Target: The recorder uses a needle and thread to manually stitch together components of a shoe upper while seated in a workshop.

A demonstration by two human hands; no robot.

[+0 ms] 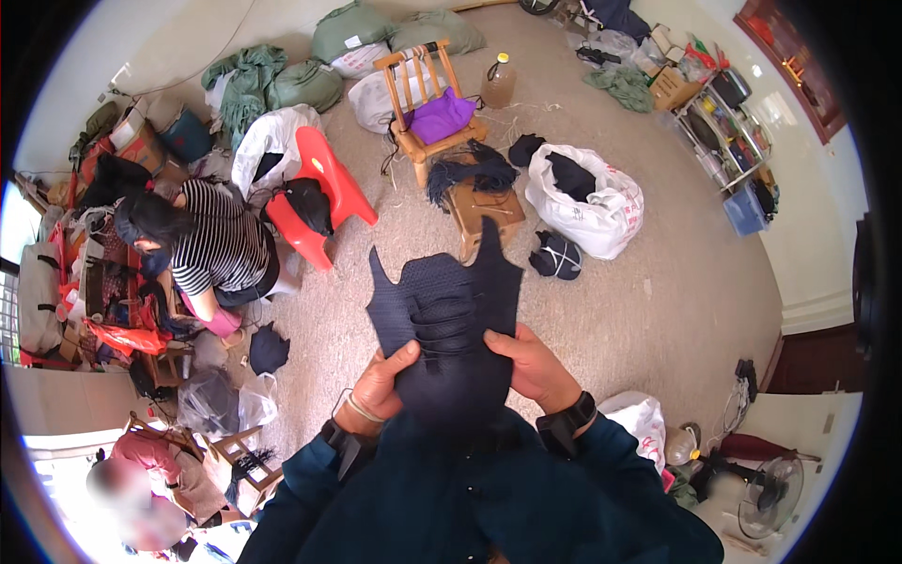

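Observation:
Both my hands hold up a black shoe upper [442, 376] of textured fabric, spread flat in front of my chest. Its two pointed ends reach away from me, and several rows of dark lace cross its middle. My left hand [380, 383] grips the left edge with the thumb on top. On the right edge, my right hand [537, 367] pinches it the same way, thumb on the face. The fingers beneath the upper are mostly hidden.
Ahead stand a low box [484, 214] with dark laces on it, a wooden chair [413, 113] with a purple cloth, and a white sack [601, 211] of black pieces. A red plastic chair [334, 179] is at left, beside a seated person in a striped top [221, 230].

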